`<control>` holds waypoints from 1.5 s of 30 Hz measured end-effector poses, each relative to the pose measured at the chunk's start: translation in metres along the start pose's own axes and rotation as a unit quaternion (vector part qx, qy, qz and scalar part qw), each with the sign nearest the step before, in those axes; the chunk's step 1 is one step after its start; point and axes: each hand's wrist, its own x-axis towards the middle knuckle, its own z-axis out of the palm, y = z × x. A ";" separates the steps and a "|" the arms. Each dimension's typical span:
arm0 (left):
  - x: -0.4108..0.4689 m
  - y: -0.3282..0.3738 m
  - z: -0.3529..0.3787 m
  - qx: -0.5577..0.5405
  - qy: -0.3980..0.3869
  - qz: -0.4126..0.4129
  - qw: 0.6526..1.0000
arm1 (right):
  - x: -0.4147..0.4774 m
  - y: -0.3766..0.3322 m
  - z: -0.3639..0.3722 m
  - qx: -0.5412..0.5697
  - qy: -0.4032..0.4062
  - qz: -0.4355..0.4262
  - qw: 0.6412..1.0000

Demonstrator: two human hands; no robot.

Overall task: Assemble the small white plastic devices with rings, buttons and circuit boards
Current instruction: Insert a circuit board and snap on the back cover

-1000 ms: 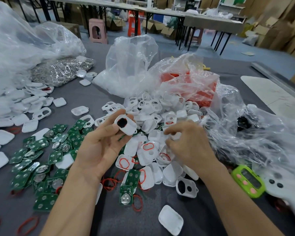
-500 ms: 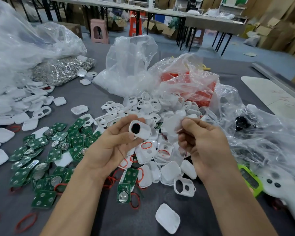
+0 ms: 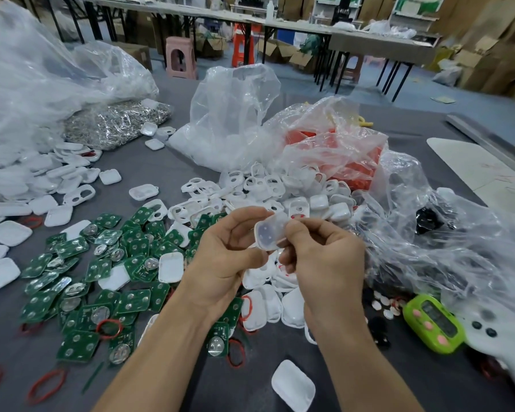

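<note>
My left hand [image 3: 226,257] and my right hand [image 3: 321,260] meet above the table and together grip a small white plastic shell [image 3: 269,233], its hollow inner side facing me. Fingers of both hands curl round its edges. Under the hands lies a heap of white shells [image 3: 280,197], some with red rings. Green circuit boards [image 3: 107,263] with round metal contacts are spread to the left. Loose red rings [image 3: 46,385] lie near the front left edge.
Clear plastic bags [image 3: 235,114] stand behind the heap, one holding red parts [image 3: 351,156]. A bag of metal clips [image 3: 116,120] lies at back left. A green timer [image 3: 434,322] and a white controller [image 3: 506,346] sit at right. A lone white shell [image 3: 293,385] lies in front.
The right hand rose from the heap with a white piece and came to the left hand. Both hands now hold one shell with its inner side up; the black-holed face no longer shows.
</note>
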 end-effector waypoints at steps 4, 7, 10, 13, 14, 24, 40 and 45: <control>0.001 -0.002 0.003 0.016 0.019 0.011 1.000 | -0.001 0.005 0.003 -0.150 0.086 -0.092 0.981; 0.001 -0.003 0.002 0.020 0.020 0.013 1.000 | 0.000 0.006 0.006 -0.201 0.115 -0.122 0.965; 0.000 -0.003 0.002 0.021 0.009 0.009 1.000 | 0.001 0.008 0.006 -0.248 0.118 -0.157 0.949; 0.000 -0.004 0.004 0.014 0.006 0.007 1.000 | 0.002 0.008 0.003 -0.301 0.105 -0.192 0.928; 0.000 -0.005 0.004 0.011 0.007 0.006 1.000 | 0.002 0.008 0.002 -0.319 0.100 -0.200 0.921; 0.001 -0.006 0.001 -0.042 -0.020 -0.032 0.998 | 0.019 0.018 -0.013 -0.187 -0.043 -0.113 0.975; 0.001 -0.016 0.012 0.275 0.126 -0.026 0.953 | 0.026 0.033 -0.026 -0.020 -0.128 0.038 0.991; -0.002 -0.017 0.012 0.277 0.109 -0.009 0.955 | 0.028 0.034 -0.029 -0.021 -0.133 0.053 0.990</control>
